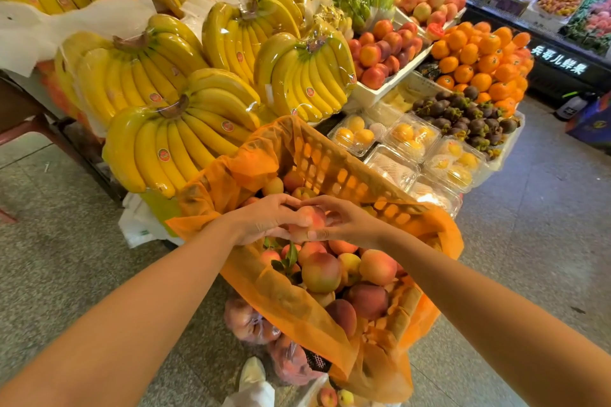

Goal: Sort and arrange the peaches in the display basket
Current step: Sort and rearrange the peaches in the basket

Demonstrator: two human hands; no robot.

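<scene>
Head view: left hand (264,220) and right hand (347,223) together cup one round pink-yellow peach (310,220) above the orange plastic lattice basket (334,172). Best turn it, check for bruises, then seat it gently at twelve o'clock.

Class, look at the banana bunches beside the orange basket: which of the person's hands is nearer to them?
Left. The left hand holds the peach on the side toward the bananas; the right hand holds its other side, farther away.
</scene>
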